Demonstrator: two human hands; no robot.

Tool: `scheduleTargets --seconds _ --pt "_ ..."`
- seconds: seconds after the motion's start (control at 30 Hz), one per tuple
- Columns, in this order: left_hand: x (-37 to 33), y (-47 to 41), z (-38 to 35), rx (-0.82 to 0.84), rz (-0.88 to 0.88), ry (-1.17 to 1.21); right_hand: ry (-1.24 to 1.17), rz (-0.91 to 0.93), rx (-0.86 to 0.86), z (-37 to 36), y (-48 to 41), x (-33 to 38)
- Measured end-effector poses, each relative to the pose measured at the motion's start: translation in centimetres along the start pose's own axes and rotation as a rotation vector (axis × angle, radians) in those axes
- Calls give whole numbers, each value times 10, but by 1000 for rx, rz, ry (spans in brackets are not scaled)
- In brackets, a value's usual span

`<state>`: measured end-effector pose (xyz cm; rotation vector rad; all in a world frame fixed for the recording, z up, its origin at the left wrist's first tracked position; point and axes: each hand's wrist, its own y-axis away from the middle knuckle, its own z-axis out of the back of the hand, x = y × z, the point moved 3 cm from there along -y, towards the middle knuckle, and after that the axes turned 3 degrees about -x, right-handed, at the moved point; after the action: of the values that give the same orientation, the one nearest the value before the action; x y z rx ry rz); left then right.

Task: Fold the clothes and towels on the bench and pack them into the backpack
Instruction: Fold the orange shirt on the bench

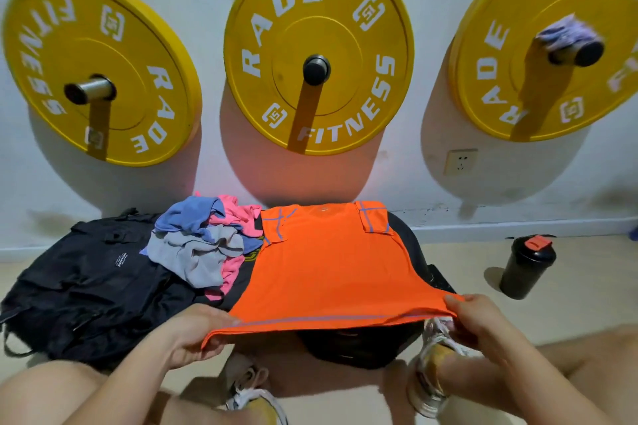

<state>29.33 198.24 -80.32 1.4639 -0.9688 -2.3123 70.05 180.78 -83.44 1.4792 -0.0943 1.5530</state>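
Two shoes (253, 397): white/yellow, on floor btwn bare knees, below bench end; R one partly behind R wrist.
L hand (193, 335): fingers curled under shirt's near-L hem corner, thumb on top, so grasping it.
R hand (483, 324): pinches near-R hem corner, thumb on top, fingers tucked under.
Shirt (331, 259): orange w/ purple stitching, spread lengthwise on bench. Collar end is far, toward wall, w/ sleeves out to each side. Near hem is taut btwn hands, raised a bit off bench end.
Bench (359, 345): black pad, mostly covered; shows under hem & along shirt's R edge.
Pile (203, 245): unfolded blue, grey & pink clothes, heaped just L of shirt, touching its L sleeve, lapping onto backpack.
Backpack (93, 283): black, slumped L of bench under pile's edge; open or zipped, can't tell.
Bottle (526, 267): black shaker w/ red flip lid, upright on floor, R of bench, well apart.
Socket (461, 162): white, on wall above bottle.
Plates (317, 48): 3 yellow discs on wall pegs, "RADE FITNESS" in white; purple cloth (566, 33) hangs on R peg.
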Motion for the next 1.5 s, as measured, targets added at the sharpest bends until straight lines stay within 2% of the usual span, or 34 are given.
scheduleTargets --seconds 0.1,0.17,0.23,0.3,0.43,0.5,0.53,0.63,0.73,0.8,0.87,0.97,1.07,1.17,1.23,1.4,1.5 --pt "-2 12 7 -22 -86 -212 14 97 -63 6 8 6" --pt "0 18 10 -19 -95 -258 -40 119 -76 13 14 10" --pt "3 23 12 13 -84 -221 -134 95 -52 21 20 13" --pt "5 24 14 35 -72 -142 -278 62 42 27 30 18" --pt "-3 22 20 5 -81 285 -369 67 217 33 47 34" --pt "-10 25 21 30 -99 419 -394 92 288 33 48 40" --pt "-12 25 23 43 -106 445 -407 107 330 33 48 44" --pt "-18 26 27 49 -139 315 -312 156 368 35 44 55" --pt "-26 14 30 -81 -250 120 -18 287 201 39 33 76" --pt "-32 3 31 -174 -290 100 121 396 87 39 23 89" --pt "-46 -8 32 -184 -294 264 122 464 -18 35 10 102" --pt "-70 -23 37 -93 -271 504 14 519 -73 21 -18 118" --pt "-90 -48 35 29 -279 512 -19 573 -146 0 -54 133" --pt "-110 -88 32 -76 -320 353 49 669 -293 -23 -93 154" --pt "-123 -119 30 -150 -352 364 116 714 -382 -39 -119 170" --pt "-153 -203 22 -211 -271 539 329 807 -448 -89 -194 202" --pt "-165 -256 14 -200 -191 756 465 795 -445 -124 -248 209"
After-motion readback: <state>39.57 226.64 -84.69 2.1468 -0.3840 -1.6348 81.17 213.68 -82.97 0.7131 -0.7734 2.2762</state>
